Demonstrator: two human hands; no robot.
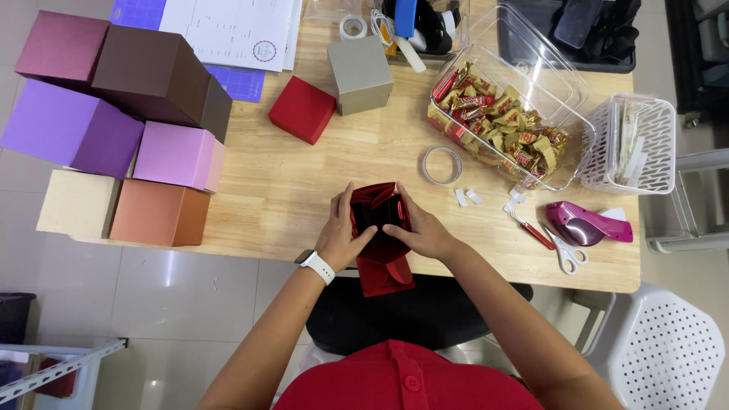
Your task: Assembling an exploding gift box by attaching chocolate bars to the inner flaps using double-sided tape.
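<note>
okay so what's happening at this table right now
A person seated at a wooden table holds an open red paper box at its near edge with both hands: the left hand grips its left side, the right hand its right, fingers reaching inside. The flaps are not closed. Finished coloured boxes are stacked on the left, with a red box and a grey box further back. A clear tub of wrapped sweets, a tape roll, scissors and a tape dispenser lie to the right.

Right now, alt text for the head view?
Seen from above, a person's left hand and right hand hold an open red paper box at the near edge of a wooden table. Coloured boxes stand at left; a clear tub of wrapped sweets and scissors lie at right.
</note>
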